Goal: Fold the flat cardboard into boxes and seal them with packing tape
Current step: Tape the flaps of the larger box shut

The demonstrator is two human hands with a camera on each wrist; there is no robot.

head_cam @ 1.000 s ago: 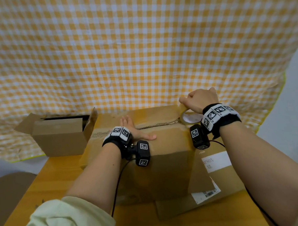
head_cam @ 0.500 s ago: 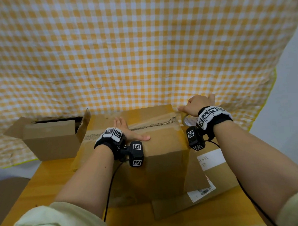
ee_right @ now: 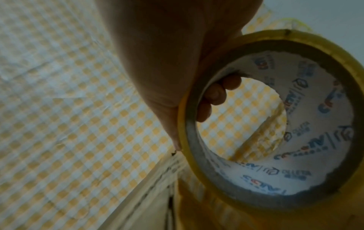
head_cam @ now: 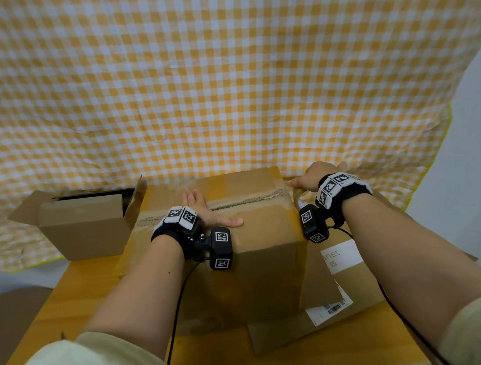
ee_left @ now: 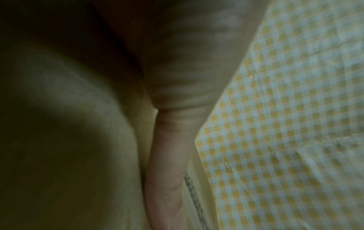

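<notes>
A flat cardboard sheet (head_cam: 357, 296) lies on the wooden bench (head_cam: 73, 294), with a white label reading "net". On it stands the big box (head_cam: 263, 236). The left hand (head_cam: 204, 211) lies flat on the box top, grip released. The right hand (head_cam: 313, 176) grips the tape roll (ee_right: 275, 121) at the box's far right corner. A small open box (head_cam: 84, 230) sits left, before a checked cloth (head_cam: 229, 86).

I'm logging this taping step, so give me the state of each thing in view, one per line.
Big box: flaps closed, tape along the top seam.
Tape roll: held at the box's right top edge.
Small box: open, flaps up.
Flat cardboard: unfolded, under the big box.
Left hand: flat on the big box.
Right hand: grips the roll.
</notes>
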